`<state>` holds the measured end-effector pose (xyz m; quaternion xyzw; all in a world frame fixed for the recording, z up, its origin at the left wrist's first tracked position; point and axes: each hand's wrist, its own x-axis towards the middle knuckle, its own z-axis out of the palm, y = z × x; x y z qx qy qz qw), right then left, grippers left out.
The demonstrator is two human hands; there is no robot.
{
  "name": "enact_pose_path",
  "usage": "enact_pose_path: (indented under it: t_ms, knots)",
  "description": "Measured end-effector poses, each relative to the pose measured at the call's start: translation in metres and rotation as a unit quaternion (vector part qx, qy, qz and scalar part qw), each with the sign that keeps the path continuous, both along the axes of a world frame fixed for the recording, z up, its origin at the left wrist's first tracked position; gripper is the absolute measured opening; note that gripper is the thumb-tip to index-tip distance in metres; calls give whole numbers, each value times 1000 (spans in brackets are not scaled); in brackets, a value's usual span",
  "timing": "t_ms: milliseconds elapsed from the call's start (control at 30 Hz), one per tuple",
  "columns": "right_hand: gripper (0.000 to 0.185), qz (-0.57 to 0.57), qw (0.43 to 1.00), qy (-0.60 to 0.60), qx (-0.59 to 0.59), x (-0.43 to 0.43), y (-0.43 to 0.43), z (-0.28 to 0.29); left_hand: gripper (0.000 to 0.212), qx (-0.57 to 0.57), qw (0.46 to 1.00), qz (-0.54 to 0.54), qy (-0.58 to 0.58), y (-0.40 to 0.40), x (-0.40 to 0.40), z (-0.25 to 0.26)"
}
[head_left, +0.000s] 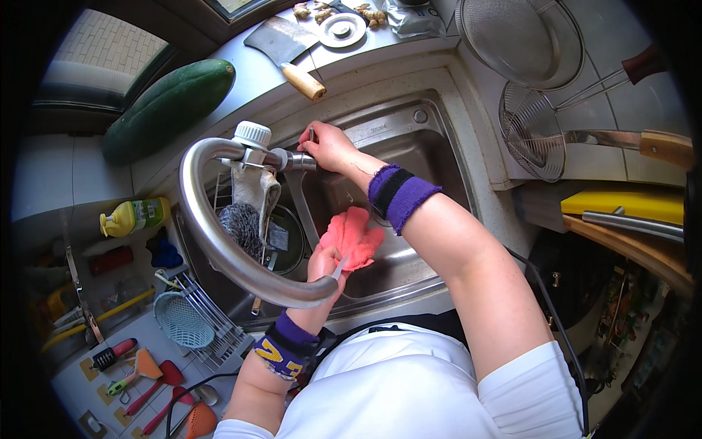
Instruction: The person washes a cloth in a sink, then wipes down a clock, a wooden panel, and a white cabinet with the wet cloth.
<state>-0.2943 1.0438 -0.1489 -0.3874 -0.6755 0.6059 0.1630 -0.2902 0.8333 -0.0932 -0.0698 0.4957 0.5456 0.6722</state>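
My left hand (327, 263) holds a pinkish-red cloth (351, 236) over the stainless steel sink (422, 170), with the fingers on its near edge. My right hand (329, 145) grips the small metal lever of the faucet beside its base, thumb and fingers around it. The curved steel faucet spout (205, 230) arches in the foreground and partly covers my left hand and wrist; a clear strip of water appears at its outlet. A white ribbed knob (252, 134) sits on the faucet. Purple wristbands are on both wrists.
A cleaver (282, 41) with a wooden handle, a white lid (341, 29) and ginger lie on the ledge behind. A large green gourd (170, 110) lies by the window. Strainers (521, 44) hang at right; a yellow soap bottle (137, 216) and a blue basket (184, 319) are at left.
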Motion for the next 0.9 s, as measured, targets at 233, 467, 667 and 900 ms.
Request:
enact_pose_path:
  t_ms: [233, 467, 667, 900]
  knots:
    - [41, -139, 989, 47, 1, 52, -50, -21, 58, -44, 998, 3, 55, -4, 6, -6]
    - [37, -205, 960, 85, -170, 93, -179, -38, 42, 48, 987, -43, 147, -13, 23, -46]
    - [27, -253, 928, 175, -211, 95, -188, -55, 48, -21, 977, -82, 198, -16, 38, -53]
    - [17, -216, 971, -60, 84, 114, -206, -36, 51, 51, 998, -31, -15, -3, 35, -62]
